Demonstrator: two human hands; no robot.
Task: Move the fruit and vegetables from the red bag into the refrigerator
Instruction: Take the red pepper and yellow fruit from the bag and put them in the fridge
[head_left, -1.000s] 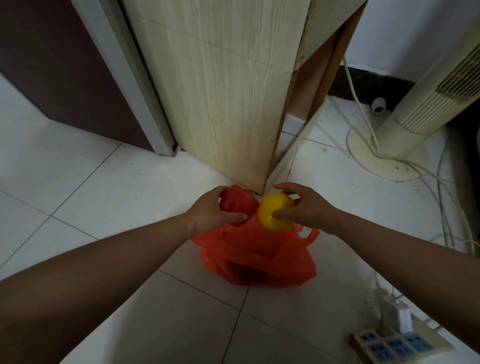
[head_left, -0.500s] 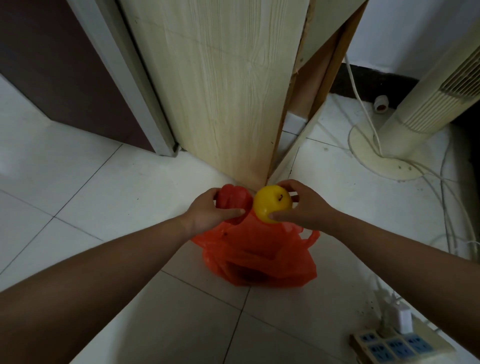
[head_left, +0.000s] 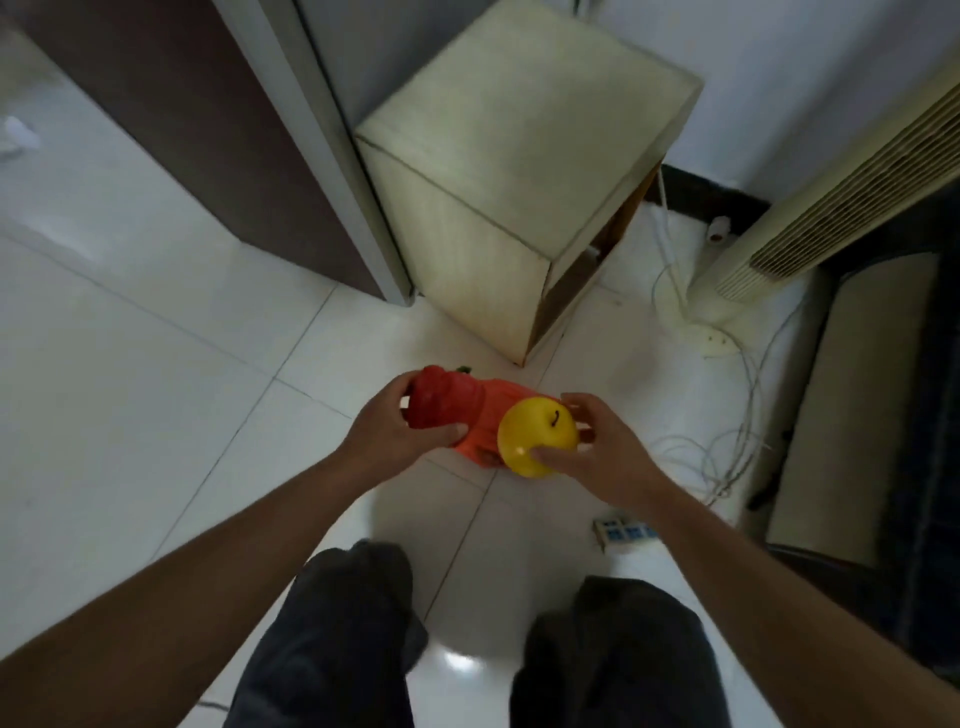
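My left hand (head_left: 396, 432) grips a red bell pepper (head_left: 440, 397) with a green stem showing at its top. A round yellow apple (head_left: 535, 435) with a dark stem sits in my right hand (head_left: 597, 451), held between thumb and fingers. Both are held well above the floor. The red plastic bag (head_left: 485, 415) lies on the white tiles below and between my hands, mostly hidden behind the pepper and the apple. A dark brown appliance with a grey edge (head_left: 249, 124), possibly the refrigerator, stands at the upper left with its door closed.
A pale wooden cabinet (head_left: 514, 171) stands beyond the bag. A white tower fan (head_left: 831, 208) and loose cables (head_left: 727, 441) are at the right, with a power strip (head_left: 626, 532) on the floor. A dark seat (head_left: 857, 415) fills the right edge. My legs (head_left: 467, 649) are below.
I have risen from a crouch, so the view is much higher and the floor farther away. Both hands lifted the pepper and the apple up and clear of the bag.
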